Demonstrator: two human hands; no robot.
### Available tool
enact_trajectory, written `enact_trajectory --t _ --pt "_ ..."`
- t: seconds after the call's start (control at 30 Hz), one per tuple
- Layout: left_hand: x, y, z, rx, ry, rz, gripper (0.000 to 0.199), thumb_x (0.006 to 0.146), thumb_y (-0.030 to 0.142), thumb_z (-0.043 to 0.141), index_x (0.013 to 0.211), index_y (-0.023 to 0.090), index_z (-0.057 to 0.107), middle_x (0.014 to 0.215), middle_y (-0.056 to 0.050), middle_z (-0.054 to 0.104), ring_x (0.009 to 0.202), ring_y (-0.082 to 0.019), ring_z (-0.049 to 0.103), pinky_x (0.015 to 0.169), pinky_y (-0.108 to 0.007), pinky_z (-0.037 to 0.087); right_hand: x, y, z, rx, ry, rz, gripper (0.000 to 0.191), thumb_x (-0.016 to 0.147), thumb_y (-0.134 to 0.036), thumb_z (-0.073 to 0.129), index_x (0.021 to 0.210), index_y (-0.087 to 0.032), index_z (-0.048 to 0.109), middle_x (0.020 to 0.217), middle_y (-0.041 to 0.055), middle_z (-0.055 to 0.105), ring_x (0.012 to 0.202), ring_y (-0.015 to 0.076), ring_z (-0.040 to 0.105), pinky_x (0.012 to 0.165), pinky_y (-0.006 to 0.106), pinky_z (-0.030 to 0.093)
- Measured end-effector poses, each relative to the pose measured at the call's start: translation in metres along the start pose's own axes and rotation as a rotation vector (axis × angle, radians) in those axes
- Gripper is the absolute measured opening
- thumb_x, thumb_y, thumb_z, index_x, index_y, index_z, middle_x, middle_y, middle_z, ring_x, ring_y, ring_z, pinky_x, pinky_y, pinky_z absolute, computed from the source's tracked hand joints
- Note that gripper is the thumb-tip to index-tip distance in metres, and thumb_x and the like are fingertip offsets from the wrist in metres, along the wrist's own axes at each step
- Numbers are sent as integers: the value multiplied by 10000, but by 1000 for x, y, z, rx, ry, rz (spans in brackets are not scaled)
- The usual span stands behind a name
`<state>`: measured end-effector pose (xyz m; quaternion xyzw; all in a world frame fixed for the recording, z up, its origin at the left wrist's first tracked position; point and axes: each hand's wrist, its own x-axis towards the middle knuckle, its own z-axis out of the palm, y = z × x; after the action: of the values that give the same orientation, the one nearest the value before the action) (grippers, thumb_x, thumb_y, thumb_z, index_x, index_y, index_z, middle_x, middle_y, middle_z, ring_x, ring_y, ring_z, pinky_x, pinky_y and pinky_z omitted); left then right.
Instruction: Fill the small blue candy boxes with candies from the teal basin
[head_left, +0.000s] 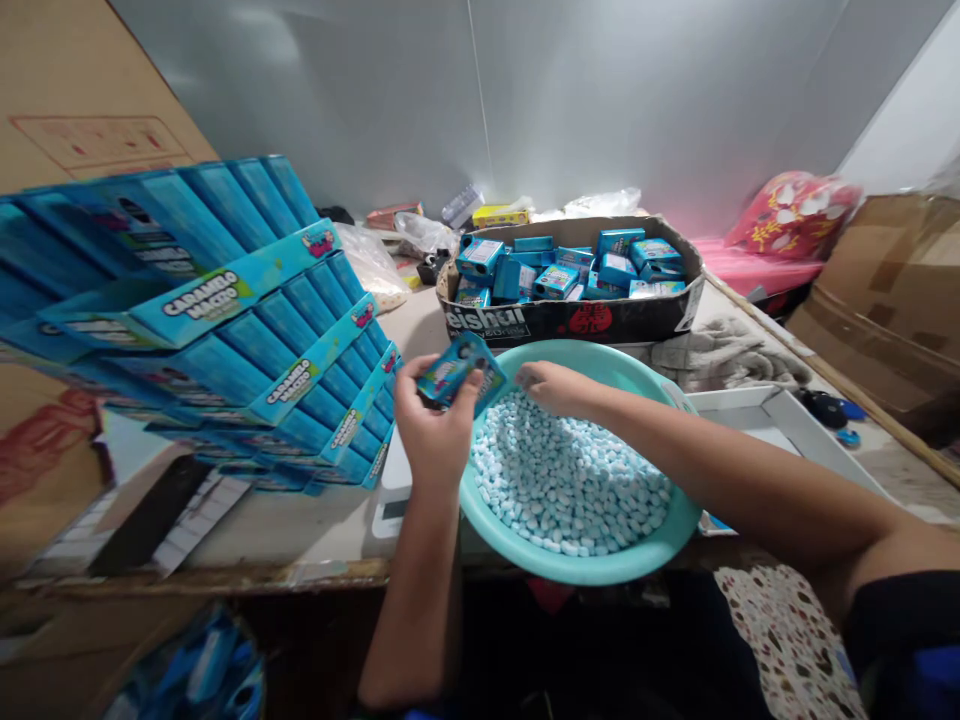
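Observation:
A small blue printed box (459,374) is held in my left hand (437,418), tilted above the left rim of a turquoise basin (577,568). Many small pale blue and white pieces (574,485) fill the basin. My right hand (551,388) is over the back left part of the pieces, its fingers curled together beside the blue box. What those fingers hold, if anything, is too small to make out. Behind the basin, a black cardboard tray (559,322) holds several more small blue boxes (556,281).
Stacked blue display cartons (247,310) rise at the left. A white open box (780,425) and a grey cloth (724,355) lie right of the basin. Brown cartons (877,300) stand far right. Below the table's front edge, a container holds blue boxes (210,665).

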<state>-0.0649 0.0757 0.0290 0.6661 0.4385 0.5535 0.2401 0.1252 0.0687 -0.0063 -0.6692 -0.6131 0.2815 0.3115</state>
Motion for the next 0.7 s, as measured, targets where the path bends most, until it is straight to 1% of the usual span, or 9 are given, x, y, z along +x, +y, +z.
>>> enact_trajectory --t 0.07,0.1,0.2,0.3,0.4,0.47,0.53,0.6,0.7 --pt "4 3 -16 61 188 68 479 803 463 752 1145 207 534 1191 -79 613 1132 -231 626 1005 -363 529 -8 0 8 -215 -103 -32 216 835 -339 712 997 -196 721 1001 110 683 933 279 639 812 354 496" --pt "5 1 -26 93 242 101 478 801 465 757 1139 210 535 1201 -81 605 1155 -236 616 1028 -370 518 -12 0 12 -272 -139 -55 297 815 -390 748 1049 -211 720 1066 128 671 1001 309 634 842 378 501" --pt "10 -16 -53 178 277 124 462 768 449 789 1093 214 558 1177 -74 606 1163 -242 605 1054 -380 498 -22 -5 17 -284 -264 -135 509 761 -514 806 1167 -228 690 1188 152 644 1087 338 620 866 401 505" --pt "12 -47 -66 238 163 -5 475 739 447 801 1078 212 565 1109 -56 627 1074 -228 627 992 -375 517 -26 -8 20 -238 -367 -165 519 730 -464 853 1149 -199 700 1152 144 683 986 304 649 775 351 492" --pt "8 -70 -66 281 -27 -166 476 723 459 795 1059 209 568 1088 -60 639 1068 -237 629 976 -383 512 -26 -9 23 -204 -346 -141 434 717 -313 874 1104 -177 733 1056 130 718 870 267 654 700 324 450" --pt "0 -73 -65 278 -126 -231 503 713 451 798 1091 211 568 1130 -80 639 1108 -253 623 998 -403 501 -25 -10 24 -192 -339 -128 376 725 -235 858 1082 -174 756 1018 119 729 825 242 653 687 314 438" --pt "-13 -68 -68 221 -134 -181 573 706 423 806 1172 221 540 1211 -101 623 1163 -261 612 1036 -422 486 -25 -11 22 -203 -347 -143 326 718 -201 849 1037 -185 779 1008 102 740 814 231 656 680 302 438" --pt "-28 -64 -77 147 5 -31 584 731 391 782 1214 226 497 1244 -111 606 1183 -263 612 1064 -449 475 -25 -13 17 -236 -349 -188 255 722 -212 835 973 -207 793 988 78 752 811 228 662 671 295 439" --pt "-47 -73 -99 143 415 127 419 808 388 665 1129 223 452 1158 -108 600 1018 -251 662 974 -495 527 -29 -16 9 -276 -305 -282 165 759 -228 786 924 -233 794 969 54 763 833 235 672 685 301 447"
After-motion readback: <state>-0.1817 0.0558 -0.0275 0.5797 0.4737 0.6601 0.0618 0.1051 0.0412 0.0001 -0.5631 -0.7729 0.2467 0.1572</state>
